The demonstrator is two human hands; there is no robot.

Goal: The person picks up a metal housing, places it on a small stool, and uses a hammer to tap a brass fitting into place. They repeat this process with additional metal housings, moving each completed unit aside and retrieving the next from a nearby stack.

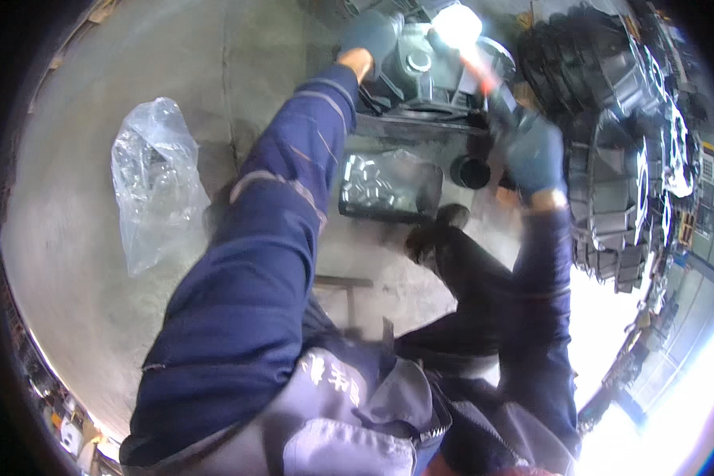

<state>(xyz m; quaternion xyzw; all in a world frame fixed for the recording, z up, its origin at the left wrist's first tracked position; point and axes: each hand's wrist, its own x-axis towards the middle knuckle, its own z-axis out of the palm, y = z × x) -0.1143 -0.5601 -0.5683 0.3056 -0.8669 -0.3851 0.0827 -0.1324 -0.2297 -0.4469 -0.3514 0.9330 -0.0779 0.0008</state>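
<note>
At the top centre, a grey metal casting [444, 67] with a round boss rests on a dark support. My left hand [371, 44], in a dark grey-blue glove, is at the casting's left side. Its fingers are smeared, so its hold is unclear. My right hand [535, 155], gloved alike, is closed round the dark grip of what looks like a hammer [480, 73]. Its red shaft points up toward the casting, and its far end is lost in bright glare. Below the casting sits a black tray [389, 213] holding several small shiny metal pins.
Beside the tray stands a round black cup [470, 171]. A clear plastic bag [155, 186] lies on the grey floor [71, 262] at left. Ribbed dark castings [611, 170] are stacked close to my right arm. A low metal frame [345, 282] is below the tray.
</note>
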